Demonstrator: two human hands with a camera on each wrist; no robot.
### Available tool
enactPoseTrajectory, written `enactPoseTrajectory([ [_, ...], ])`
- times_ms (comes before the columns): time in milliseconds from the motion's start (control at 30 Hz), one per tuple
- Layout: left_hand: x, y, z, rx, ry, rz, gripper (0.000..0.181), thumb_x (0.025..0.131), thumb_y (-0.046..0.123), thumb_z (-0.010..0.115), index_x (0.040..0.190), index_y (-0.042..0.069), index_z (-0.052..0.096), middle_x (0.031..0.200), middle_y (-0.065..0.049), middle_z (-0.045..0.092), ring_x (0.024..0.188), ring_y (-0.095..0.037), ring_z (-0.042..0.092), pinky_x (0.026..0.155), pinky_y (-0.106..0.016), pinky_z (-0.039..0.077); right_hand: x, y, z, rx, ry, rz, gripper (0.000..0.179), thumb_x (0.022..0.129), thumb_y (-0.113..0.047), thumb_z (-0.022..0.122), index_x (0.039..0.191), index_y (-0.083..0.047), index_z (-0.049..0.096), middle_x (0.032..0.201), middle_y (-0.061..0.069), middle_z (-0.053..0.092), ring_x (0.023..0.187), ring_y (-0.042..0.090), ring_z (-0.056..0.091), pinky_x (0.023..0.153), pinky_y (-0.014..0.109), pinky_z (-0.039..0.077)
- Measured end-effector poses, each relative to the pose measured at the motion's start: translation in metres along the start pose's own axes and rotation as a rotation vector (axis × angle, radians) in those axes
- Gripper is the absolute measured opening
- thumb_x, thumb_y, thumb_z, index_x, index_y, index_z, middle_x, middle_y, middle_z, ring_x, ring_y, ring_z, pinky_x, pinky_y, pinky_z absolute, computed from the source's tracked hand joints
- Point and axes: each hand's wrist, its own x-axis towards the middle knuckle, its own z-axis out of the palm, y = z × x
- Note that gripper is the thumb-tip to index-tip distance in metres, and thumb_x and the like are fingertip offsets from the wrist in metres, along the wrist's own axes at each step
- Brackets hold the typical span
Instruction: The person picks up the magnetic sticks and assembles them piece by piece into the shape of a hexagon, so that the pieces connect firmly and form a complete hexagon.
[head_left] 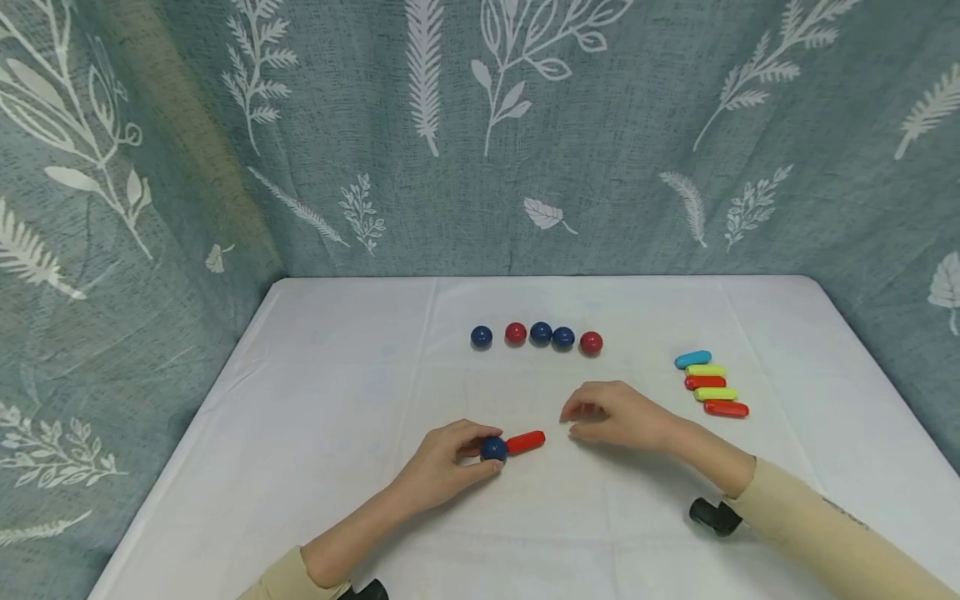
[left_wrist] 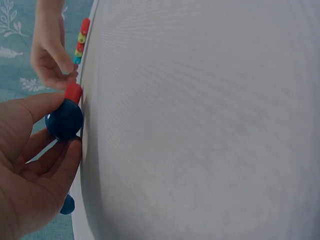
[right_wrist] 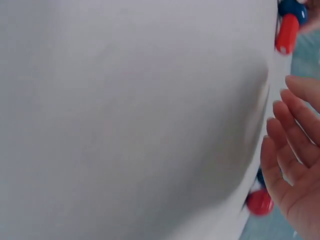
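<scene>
Between its thumb and fingers, my left hand (head_left: 447, 467) pinches a dark blue ball (head_left: 493, 448) low over the white table. A red rod (head_left: 526, 442) with rounded ends touches the ball's right side and points toward the other hand. In the left wrist view the fingers curl about the blue ball (left_wrist: 65, 120), and the red rod (left_wrist: 73, 92) sits against its far side. My right hand (head_left: 618, 414) hovers to the right of the rod's tip, fingers loosely bent, holding nothing. The right wrist view shows its palm (right_wrist: 305, 195) with the fingers apart from the red rod (right_wrist: 287, 34).
Toward the back of the white table (head_left: 337, 358) lies a row of balls, including a blue ball (head_left: 482, 337) and a red ball (head_left: 591, 342). At the right, several short rods, among them a blue rod (head_left: 693, 359), lie stacked in a column. A patterned curtain (head_left: 465, 208) hangs behind.
</scene>
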Motion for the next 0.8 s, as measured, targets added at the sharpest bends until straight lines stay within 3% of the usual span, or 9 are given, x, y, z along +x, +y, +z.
enactPoseTrajectory([
  [200,0.001,-0.001,0.0,-0.005,-0.001,-0.007,0.037,0.087,0.02,0.075,0.121,0.006,0.066,0.112,-0.005,0.066,0.103,-0.019,0.064,0.089,-0.026,0.05,-0.01,0.022,-0.018,-0.04,0.168,0.054,0.018,0.089,-0.012,0.071,0.108,-0.013,0.07,0.096,-0.006,0.066,0.087,0.014,0.057,0.076,0.029,0.051],
  [433,0.0,-0.002,0.0,-0.008,-0.002,-0.011,0.037,0.087,0.02,0.075,0.121,0.006,0.066,0.112,-0.005,0.066,0.103,-0.019,0.064,0.09,-0.026,0.05,-0.002,0.043,-0.027,0.025,0.392,0.251,0.027,0.091,-0.016,0.069,0.116,-0.007,0.067,0.11,0.009,0.066,0.096,0.025,0.062,0.075,0.034,0.053],
  [567,0.0,-0.003,0.0,-0.016,0.001,-0.004,0.037,0.087,0.02,0.075,0.121,0.006,0.066,0.112,-0.004,0.066,0.103,-0.019,0.064,0.09,-0.026,0.05,0.007,0.046,-0.031,0.068,0.436,0.325,0.038,0.092,-0.021,0.068,0.125,-0.003,0.06,0.121,0.015,0.061,0.102,0.029,0.061,0.08,0.04,0.053],
  [800,0.0,-0.003,0.0,-0.024,0.001,0.002,0.037,0.087,0.019,0.075,0.121,0.006,0.066,0.111,-0.003,0.066,0.103,-0.018,0.064,0.089,-0.025,0.05,0.025,0.048,-0.032,0.088,0.425,0.387,0.05,0.092,-0.028,0.069,0.131,0.0,0.054,0.125,0.019,0.058,0.107,0.032,0.059,0.084,0.042,0.051],
])
